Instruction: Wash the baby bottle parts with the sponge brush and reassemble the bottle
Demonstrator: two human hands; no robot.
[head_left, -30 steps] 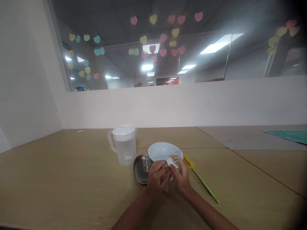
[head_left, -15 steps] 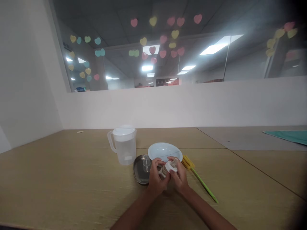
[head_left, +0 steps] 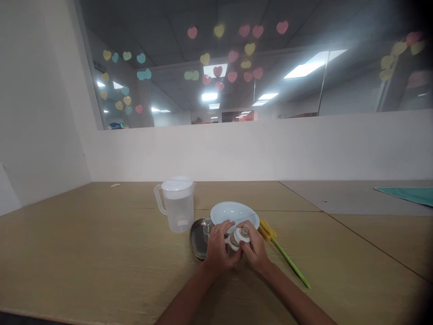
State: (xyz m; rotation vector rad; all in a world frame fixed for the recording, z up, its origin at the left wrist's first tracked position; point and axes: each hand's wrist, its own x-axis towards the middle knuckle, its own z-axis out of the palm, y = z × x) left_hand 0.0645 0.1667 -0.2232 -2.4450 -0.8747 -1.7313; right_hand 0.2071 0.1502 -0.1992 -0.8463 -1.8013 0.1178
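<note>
Both hands, left hand and right hand, pinch one small bottle between their fingertips, just above the wooden table. One clear plastic jug, one white plate, one round metal tray, one green-handled brush lie near; heart stickers dot the glass

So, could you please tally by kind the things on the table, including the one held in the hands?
Pitcher: 1
White plate: 1
Metal dish: 1
Small clear cup: 1
Baby bottle, held by left hand and right hand: 1
Brush, yellow head, green handle: 1
Teal cloth: 1
Total: 7
</note>
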